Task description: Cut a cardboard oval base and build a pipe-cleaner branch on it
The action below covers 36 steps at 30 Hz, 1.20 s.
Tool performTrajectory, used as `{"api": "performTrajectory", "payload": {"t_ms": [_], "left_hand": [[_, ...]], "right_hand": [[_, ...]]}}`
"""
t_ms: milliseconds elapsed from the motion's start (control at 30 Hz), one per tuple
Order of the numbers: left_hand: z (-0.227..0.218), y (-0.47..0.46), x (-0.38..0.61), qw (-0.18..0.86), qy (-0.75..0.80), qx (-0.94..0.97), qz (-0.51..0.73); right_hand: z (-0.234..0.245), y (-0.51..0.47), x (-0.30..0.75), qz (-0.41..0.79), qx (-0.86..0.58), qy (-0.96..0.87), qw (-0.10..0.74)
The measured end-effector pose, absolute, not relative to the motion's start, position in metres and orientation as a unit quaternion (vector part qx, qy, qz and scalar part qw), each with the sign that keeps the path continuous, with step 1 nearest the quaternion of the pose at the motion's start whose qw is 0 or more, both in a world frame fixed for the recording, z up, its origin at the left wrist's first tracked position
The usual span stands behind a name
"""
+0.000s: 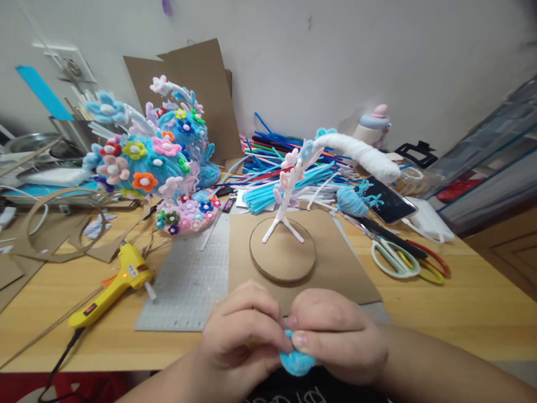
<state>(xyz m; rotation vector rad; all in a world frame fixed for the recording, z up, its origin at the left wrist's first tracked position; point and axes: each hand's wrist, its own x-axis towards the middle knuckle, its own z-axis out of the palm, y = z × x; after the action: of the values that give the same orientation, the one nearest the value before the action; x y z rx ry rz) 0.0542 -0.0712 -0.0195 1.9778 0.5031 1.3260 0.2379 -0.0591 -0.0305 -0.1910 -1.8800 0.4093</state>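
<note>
My left hand [241,336] and my right hand [335,336] meet at the table's near edge, fingers pinched together around a small fuzzy light-blue pipe-cleaner piece [297,361]. Only its lower part shows below my thumbs. Just beyond them a white pipe-cleaner tree [289,190] with pink blossoms stands on a round cardboard disc [282,252], its thick white branch arching right. A finished blue pipe-cleaner bouquet [146,157] covered in coloured flowers stands at the back left.
A yellow glue gun [113,282] lies at the left beside a grey cutting mat [188,280]. Scissors [398,254] and a phone [388,201] lie at the right. A heap of coloured pipe cleaners [272,162] fills the back. Cardboard rings and scraps [50,229] lie at the far left.
</note>
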Motion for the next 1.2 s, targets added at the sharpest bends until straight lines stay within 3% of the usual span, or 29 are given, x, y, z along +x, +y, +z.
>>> {"api": "performTrajectory", "payload": {"t_ms": [333,700,1000,1100,1200], "left_hand": [[-0.002,-0.071,0.045,0.181,0.215,0.826,0.489],[0.002,-0.068,0.04,0.162,0.206,0.838,0.479],[0.001,-0.079,0.035,-0.088,0.261,0.873,0.403],[-0.002,-0.076,0.036,-0.073,0.256,0.872,0.41],[-0.004,-0.071,0.039,0.046,0.27,0.855,0.441]], "right_hand": [[-0.022,-0.057,0.237,0.427,-0.147,-0.725,0.521],[-0.024,-0.058,0.242,0.374,-0.117,-0.78,0.488],[-0.021,-0.057,0.242,0.35,-0.127,-0.788,0.49],[-0.021,-0.057,0.241,0.357,-0.129,-0.785,0.489],[-0.02,-0.056,0.24,0.368,-0.127,-0.783,0.485]]}}
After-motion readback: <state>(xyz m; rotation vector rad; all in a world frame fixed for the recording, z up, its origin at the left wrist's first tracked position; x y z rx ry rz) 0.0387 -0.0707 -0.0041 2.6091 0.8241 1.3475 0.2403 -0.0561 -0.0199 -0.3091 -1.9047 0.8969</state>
